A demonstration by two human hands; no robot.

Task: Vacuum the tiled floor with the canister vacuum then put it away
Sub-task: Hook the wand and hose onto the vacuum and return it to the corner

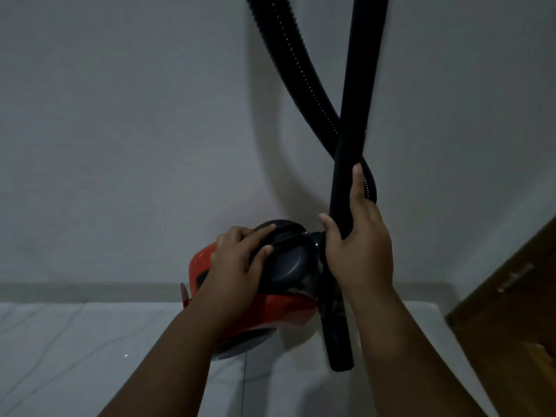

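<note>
Red canister stands on the tiled floor close to the wall. Left hand grips its dark top; right hand wraps the tube. Floor on the left is open; a wooden door stands at the right.

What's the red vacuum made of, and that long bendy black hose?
The canister vacuum looks like hard plastic: a glossy red shell with a smooth dark grey cap that catches a soft shine. The hose looks like flexible ribbed plastic, with small glints along its ridges. The dim light leaves this uncertain.
</note>
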